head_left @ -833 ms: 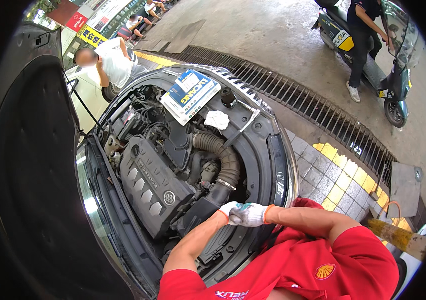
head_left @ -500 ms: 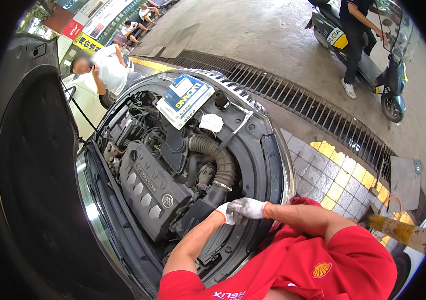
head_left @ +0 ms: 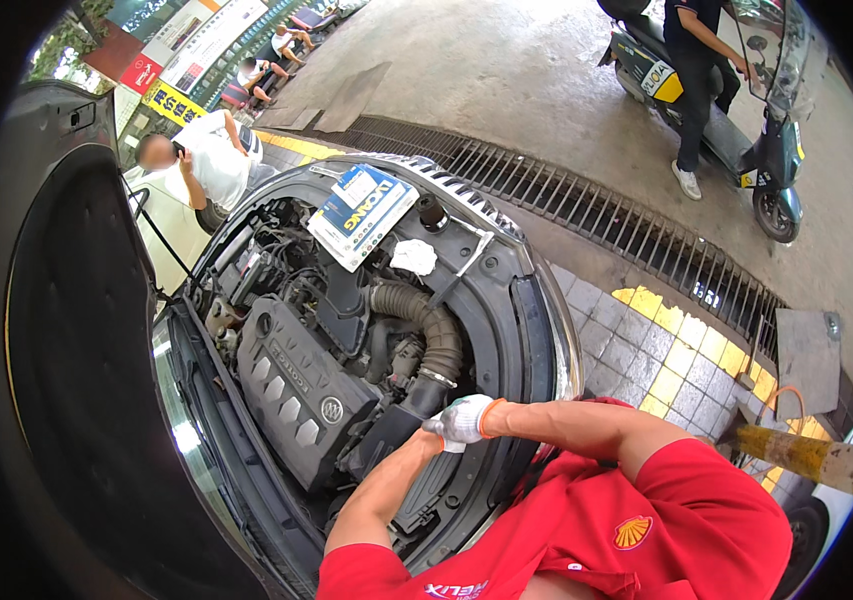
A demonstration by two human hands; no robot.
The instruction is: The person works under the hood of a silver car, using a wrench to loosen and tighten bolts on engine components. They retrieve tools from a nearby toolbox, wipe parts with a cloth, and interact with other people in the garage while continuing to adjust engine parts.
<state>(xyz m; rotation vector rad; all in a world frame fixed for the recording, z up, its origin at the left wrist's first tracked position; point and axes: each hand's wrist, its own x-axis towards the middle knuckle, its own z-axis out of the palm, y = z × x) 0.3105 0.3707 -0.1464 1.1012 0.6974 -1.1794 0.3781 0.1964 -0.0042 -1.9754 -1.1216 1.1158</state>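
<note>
Both my hands wear white work gloves with grey palms, and they meet above the black air filter housing (head_left: 416,480). My right hand (head_left: 465,419), with an orange glove cuff, is closed over the wrist end of the glove on my left hand (head_left: 446,443). The right hand hides most of my left hand, so its fingers do not show. A ribbed intake hose (head_left: 431,325) curves just beyond them. To their left lies the grey-black engine cover (head_left: 301,390).
On the car's front panel rest a blue-and-white box (head_left: 363,215), a black cylindrical part (head_left: 432,213), a crumpled white cloth (head_left: 413,257) and a ratchet wrench (head_left: 471,258). The raised hood (head_left: 96,350) stands left. Beyond the bumper runs a floor grate (head_left: 586,220); a person straddles a scooter (head_left: 716,130).
My right hand has shifted slightly left, over my left glove's cuff, covering the orange edge that showed before. The view has moved a little; the things on the panel lie as before.
</note>
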